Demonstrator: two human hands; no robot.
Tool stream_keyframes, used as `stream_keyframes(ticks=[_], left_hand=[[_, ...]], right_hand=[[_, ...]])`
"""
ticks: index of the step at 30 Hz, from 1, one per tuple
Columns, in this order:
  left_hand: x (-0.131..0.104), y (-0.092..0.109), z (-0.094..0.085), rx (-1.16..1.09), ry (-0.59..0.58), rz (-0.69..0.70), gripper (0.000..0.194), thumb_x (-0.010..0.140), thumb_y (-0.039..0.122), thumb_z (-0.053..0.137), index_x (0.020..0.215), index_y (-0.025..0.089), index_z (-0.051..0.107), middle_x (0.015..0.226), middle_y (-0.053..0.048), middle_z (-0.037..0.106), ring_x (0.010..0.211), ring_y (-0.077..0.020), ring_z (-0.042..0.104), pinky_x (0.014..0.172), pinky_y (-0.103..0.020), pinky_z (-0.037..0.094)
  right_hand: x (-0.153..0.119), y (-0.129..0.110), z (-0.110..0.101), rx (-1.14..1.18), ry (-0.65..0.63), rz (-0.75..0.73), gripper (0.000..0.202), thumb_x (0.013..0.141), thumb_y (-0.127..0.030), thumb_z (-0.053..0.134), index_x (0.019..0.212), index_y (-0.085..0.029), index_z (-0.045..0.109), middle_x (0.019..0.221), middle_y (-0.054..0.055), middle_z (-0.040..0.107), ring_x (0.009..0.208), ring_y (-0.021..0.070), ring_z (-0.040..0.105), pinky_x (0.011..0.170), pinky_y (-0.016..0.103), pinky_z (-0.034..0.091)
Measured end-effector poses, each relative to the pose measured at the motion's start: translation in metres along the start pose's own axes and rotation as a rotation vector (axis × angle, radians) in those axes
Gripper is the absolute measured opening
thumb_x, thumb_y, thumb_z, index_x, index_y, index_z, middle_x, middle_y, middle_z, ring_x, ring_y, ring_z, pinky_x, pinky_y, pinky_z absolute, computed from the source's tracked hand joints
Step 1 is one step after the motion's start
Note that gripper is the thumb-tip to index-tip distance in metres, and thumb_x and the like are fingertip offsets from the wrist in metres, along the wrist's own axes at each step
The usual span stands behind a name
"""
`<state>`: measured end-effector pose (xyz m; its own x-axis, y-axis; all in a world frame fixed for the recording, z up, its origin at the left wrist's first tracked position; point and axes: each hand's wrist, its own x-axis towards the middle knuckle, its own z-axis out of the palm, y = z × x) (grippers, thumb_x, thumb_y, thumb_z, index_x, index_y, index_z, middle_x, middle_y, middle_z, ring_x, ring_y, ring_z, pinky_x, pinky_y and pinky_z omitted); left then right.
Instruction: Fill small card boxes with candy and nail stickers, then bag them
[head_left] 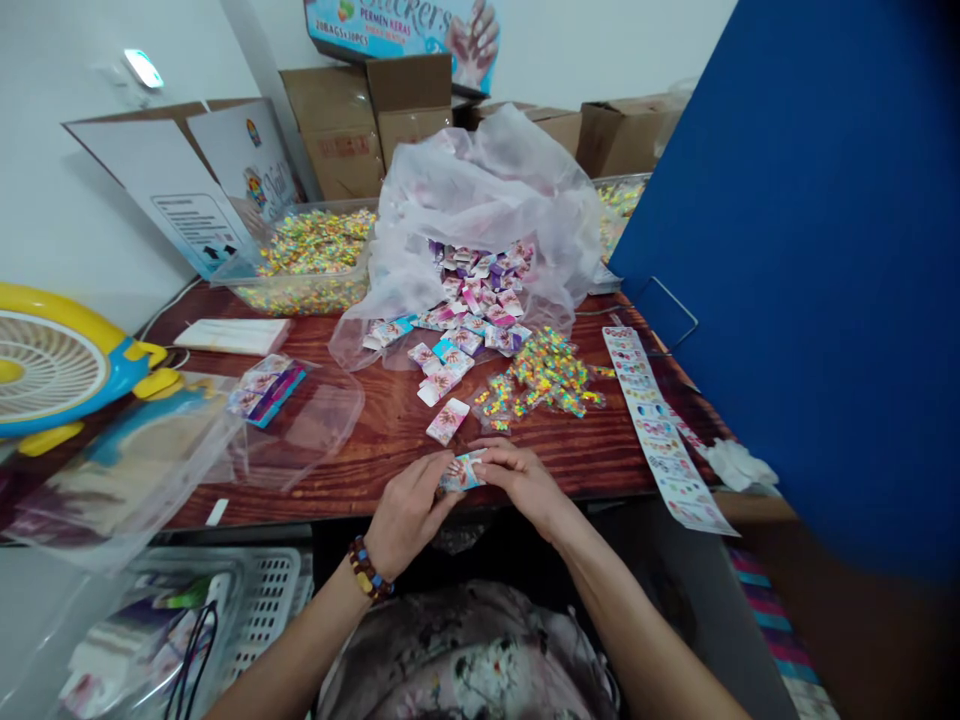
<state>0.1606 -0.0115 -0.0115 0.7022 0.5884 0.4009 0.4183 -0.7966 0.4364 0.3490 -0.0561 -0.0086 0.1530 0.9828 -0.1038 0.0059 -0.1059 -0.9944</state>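
Over the front edge of the table, my left hand (411,502) and my right hand (521,482) both grip a small light-blue printed box (463,470). My left fingers close on its left end, my right fingers on its right end. Just beyond them lies a pink and white box (448,421). More small boxes (457,345) spill toward me from a large translucent plastic bag (495,180). Beside them, to the right, is a heap of little clear packets of yellow, green and orange candy (544,375).
At the right lies a long sticker strip (652,430), near a blue panel (795,300). A candy-filled plastic tub (300,285) stands back left. Stacked boxes (274,392) rest on clear plastic, near a yellow and blue fan (67,360). A white basket (270,600) sits below the table.
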Motion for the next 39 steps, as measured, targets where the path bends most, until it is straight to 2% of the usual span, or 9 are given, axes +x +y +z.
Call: stream_keyframes(ticks=[7,12,15,20,22,25,29,33,39], left_hand=[[0.0,0.0,0.003,-0.08,-0.01,-0.075,0.034,0.092,0.028,0.054,0.124,0.017,0.051,0.117,-0.012,0.064,0.108,-0.0222,0.062,0.094,-0.038,0.052],[0.003,0.002,-0.003,-0.324,-0.126,-0.192,0.028,0.091,0.03,0.057,0.117,0.02,0.057,0.111,-0.009,0.066,0.103,-0.0206,0.062,0.092,-0.037,0.051],[0.005,0.002,-0.01,-0.546,-0.178,-0.285,0.026,0.091,0.028,0.055,0.115,0.021,0.061,0.111,-0.007,0.068,0.1,-0.0187,0.064,0.091,-0.033,0.051],[0.005,0.004,-0.012,-0.772,-0.124,-0.453,0.031,0.085,0.028,0.064,0.114,0.019,0.063,0.105,-0.006,0.069,0.091,-0.0176,0.066,0.084,-0.031,0.053],[0.005,0.007,-0.009,-0.8,-0.053,-0.49,0.033,0.084,0.029,0.065,0.114,0.019,0.063,0.104,-0.006,0.069,0.09,-0.0177,0.065,0.083,-0.031,0.053],[0.003,0.013,-0.004,-0.895,0.059,-0.567,0.036,0.083,0.032,0.064,0.117,0.018,0.06,0.101,-0.006,0.069,0.087,-0.0176,0.066,0.078,-0.03,0.055],[0.003,0.022,-0.002,-0.961,0.115,-0.601,0.035,0.084,0.032,0.063,0.116,0.019,0.057,0.102,-0.006,0.069,0.088,-0.0174,0.066,0.079,-0.03,0.055],[0.002,0.027,-0.004,-0.987,0.096,-0.595,0.037,0.083,0.03,0.064,0.119,0.021,0.056,0.105,-0.004,0.068,0.091,-0.017,0.066,0.08,-0.029,0.056],[0.003,0.03,-0.013,-1.111,-0.011,-0.593,0.036,0.079,0.034,0.069,0.111,0.02,0.058,0.093,-0.003,0.066,0.079,-0.0156,0.065,0.068,-0.027,0.056]], right_hand=[[0.006,-0.001,0.002,-0.072,-0.156,-0.074,0.019,0.076,-0.021,0.058,0.077,-0.023,0.077,0.097,0.005,0.071,0.101,0.0212,0.062,0.095,0.036,0.043],[0.005,0.001,-0.003,0.029,-0.137,0.035,0.011,0.068,-0.023,0.065,0.069,-0.02,0.076,0.08,0.002,0.07,0.071,0.016,0.062,0.064,0.026,0.05],[0.006,-0.001,-0.001,0.118,-0.131,0.101,0.009,0.063,-0.023,0.068,0.067,-0.018,0.074,0.07,0.0,0.069,0.06,0.0133,0.06,0.057,0.024,0.048],[0.007,-0.013,0.003,0.03,-0.121,-0.006,0.009,0.068,-0.022,0.065,0.066,-0.018,0.073,0.068,0.0,0.068,0.064,0.0131,0.06,0.062,0.023,0.047],[0.004,-0.018,0.003,0.013,-0.124,-0.047,0.014,0.074,-0.028,0.063,0.075,-0.02,0.074,0.079,0.001,0.07,0.07,0.0152,0.062,0.062,0.024,0.049],[-0.008,-0.018,0.002,0.011,0.01,-0.112,0.02,0.081,-0.035,0.061,0.091,-0.023,0.073,0.097,0.004,0.07,0.083,0.0185,0.065,0.066,0.026,0.052],[-0.022,-0.007,0.008,-0.036,0.058,-0.119,0.027,0.079,-0.037,0.067,0.103,-0.024,0.068,0.097,0.005,0.071,0.086,0.0214,0.066,0.073,0.031,0.054],[-0.024,0.001,0.013,-0.057,0.07,-0.13,0.023,0.081,-0.038,0.066,0.099,-0.024,0.07,0.091,0.005,0.072,0.081,0.0213,0.066,0.073,0.031,0.054],[-0.021,-0.013,0.005,-0.071,0.007,-0.235,0.016,0.082,-0.036,0.066,0.09,-0.024,0.072,0.088,0.003,0.07,0.082,0.0195,0.065,0.074,0.029,0.05]])
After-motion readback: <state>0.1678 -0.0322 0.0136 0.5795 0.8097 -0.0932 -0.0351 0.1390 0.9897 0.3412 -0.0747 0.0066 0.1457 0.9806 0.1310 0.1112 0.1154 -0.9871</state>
